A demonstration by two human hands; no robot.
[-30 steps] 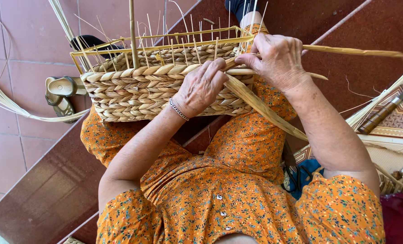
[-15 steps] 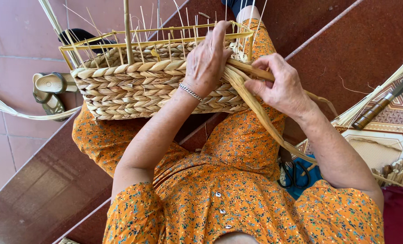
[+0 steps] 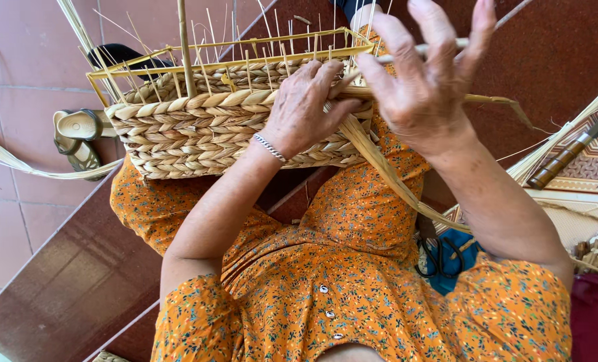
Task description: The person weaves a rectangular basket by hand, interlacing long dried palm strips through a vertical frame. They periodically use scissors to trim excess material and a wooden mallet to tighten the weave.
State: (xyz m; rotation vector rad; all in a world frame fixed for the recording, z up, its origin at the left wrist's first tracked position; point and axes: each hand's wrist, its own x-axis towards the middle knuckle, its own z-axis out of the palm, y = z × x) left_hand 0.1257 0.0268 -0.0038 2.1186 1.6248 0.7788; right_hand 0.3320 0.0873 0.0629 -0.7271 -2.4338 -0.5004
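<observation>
- Straw basket, centre frame: lower walls woven, upright stakes above still bare.
- Left hand presses the rim, grip closed on strand.
- Right hand open, fingers spread.

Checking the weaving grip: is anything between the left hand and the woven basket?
Nothing visible. The left hand rests directly on the upper rim of the woven basket, its fingers pressing the fibre strand there. The right hand is raised beside it, fingers spread.

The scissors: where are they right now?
Head view, lower right: the scissors lie on blue cloth beside the orange dress, under the right forearm.
</observation>
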